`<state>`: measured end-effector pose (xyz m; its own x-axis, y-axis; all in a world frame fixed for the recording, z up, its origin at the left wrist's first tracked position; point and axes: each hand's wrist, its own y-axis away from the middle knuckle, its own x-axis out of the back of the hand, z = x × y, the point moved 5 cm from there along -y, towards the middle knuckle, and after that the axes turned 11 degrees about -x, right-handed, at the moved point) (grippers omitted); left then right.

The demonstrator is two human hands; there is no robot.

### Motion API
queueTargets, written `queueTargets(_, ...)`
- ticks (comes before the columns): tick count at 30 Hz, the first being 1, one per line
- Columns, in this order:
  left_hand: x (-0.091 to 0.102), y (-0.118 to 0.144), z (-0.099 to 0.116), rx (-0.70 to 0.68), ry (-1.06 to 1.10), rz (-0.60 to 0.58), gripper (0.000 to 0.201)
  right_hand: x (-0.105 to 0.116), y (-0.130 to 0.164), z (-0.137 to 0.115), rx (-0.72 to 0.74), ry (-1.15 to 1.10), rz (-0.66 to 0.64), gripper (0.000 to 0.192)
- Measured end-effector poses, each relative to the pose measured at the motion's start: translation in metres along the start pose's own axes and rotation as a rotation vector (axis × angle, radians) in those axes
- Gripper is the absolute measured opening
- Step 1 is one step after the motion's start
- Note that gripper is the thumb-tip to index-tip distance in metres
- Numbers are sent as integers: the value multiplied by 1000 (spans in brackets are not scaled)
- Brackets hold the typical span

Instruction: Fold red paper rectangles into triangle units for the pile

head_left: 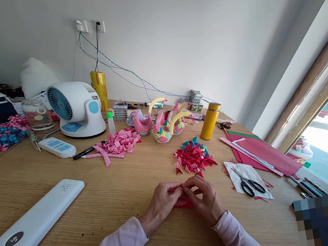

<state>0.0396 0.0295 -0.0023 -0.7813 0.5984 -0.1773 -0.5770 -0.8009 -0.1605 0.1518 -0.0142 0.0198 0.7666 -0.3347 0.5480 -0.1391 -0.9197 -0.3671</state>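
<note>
Fingers [191,196] on the left hand [161,201] and right hand [207,199] pinch a tiny red paper piece [181,185] between them, low over the table [111,203], probably 2-handed for finer control. Folded triangles [193,159] sit piled just beyond, likely for easy reach.

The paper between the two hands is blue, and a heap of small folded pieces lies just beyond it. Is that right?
Not quite: the colour is wrong. The head view shows that the paper between the left hand and the right hand is red, not blue. A heap of small folded pieces does lie just beyond it.
</note>
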Motion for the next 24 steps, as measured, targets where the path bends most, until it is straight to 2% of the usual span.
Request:
queueTargets(5,1,0,2,-23,-51,8,25,-1,0,2,-29,-63,-25,10)
queueTargets(10,8,-2,-4,-38,-26,101,15,-3,2,-1,-9,-42,-4,11)
queueTargets(16,10,-2,-6,18,61,175,14,-2,3,-3,-12,20,23,15)
queueTargets(20,10,-2,-5,51,56,174,14,0,2,-2,-23,33,35,6)
queueTargets(24,13,-3,-2,53,-72,133,15,2,1,-2,3,21,46,6)
